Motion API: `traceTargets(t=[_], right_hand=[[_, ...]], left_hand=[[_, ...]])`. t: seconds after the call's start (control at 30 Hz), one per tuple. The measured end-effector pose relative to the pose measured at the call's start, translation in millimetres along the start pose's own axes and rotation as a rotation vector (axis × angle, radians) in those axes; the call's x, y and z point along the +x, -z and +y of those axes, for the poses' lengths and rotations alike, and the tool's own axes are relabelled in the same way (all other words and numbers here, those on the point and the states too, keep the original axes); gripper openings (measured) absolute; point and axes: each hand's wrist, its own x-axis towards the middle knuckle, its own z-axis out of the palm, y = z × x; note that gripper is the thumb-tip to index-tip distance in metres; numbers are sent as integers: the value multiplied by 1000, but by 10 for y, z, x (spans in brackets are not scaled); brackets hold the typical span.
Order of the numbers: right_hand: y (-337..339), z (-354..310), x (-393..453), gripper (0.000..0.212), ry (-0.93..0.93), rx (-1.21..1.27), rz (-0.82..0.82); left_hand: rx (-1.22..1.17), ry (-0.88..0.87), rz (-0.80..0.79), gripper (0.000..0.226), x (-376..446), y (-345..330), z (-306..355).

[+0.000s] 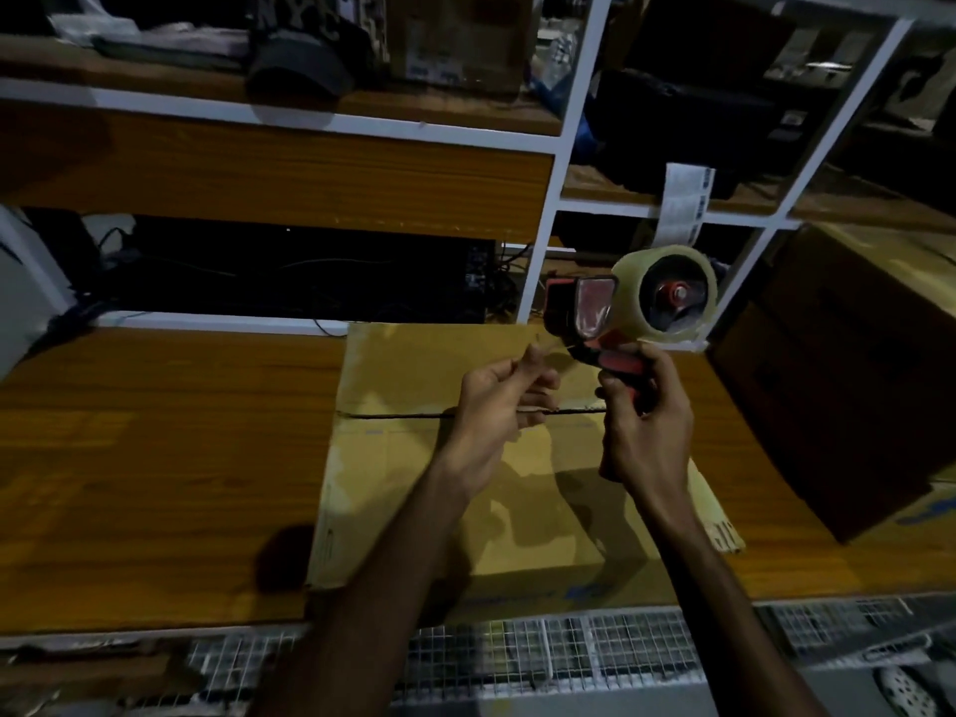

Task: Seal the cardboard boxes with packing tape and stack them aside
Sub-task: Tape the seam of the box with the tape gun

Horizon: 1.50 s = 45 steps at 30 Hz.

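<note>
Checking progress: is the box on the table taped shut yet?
Not yet. The cardboard box has its flaps folded down, but the centre seam shows dark and bare.

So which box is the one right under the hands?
The flat-topped cardboard box in the middle of the table, its centre seam showing no tape. The other box sits tilted at the right, away from both hands.

Wooden table (155, 458) bearing two cardboard boxes (414, 364) (838, 385)
</note>
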Motion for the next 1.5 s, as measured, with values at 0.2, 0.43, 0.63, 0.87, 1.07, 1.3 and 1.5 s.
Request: traceTargets(t=[0.2,0.43,0.63,0.87,1.07,1.3,1.5], right_hand=[[-214,-127,19,33,89,5,-4],[-409,-240,22,32,163,-16,-61],[-538,-335,52,33,242,-48,-95],[-765,-378,3,35,320,-66,-139],[-1142,-302,-95,44,375,-233,-227],[-1272,-182,9,56,370,-298,-249],[-1162,8,233,50,470,-324,-317]], left_hand=[[-371,58,-204,26,-150,338,-1],[-537,219,-150,62,-263,584,227],[-392,347,14,17,-263,748,441],[-196,364,87,10,-264,1268,574],[100,330,155,7,-187,1821,708],[334,345,320,15,-285,2792,786],[178,324,268,15,-384,2954,369]])
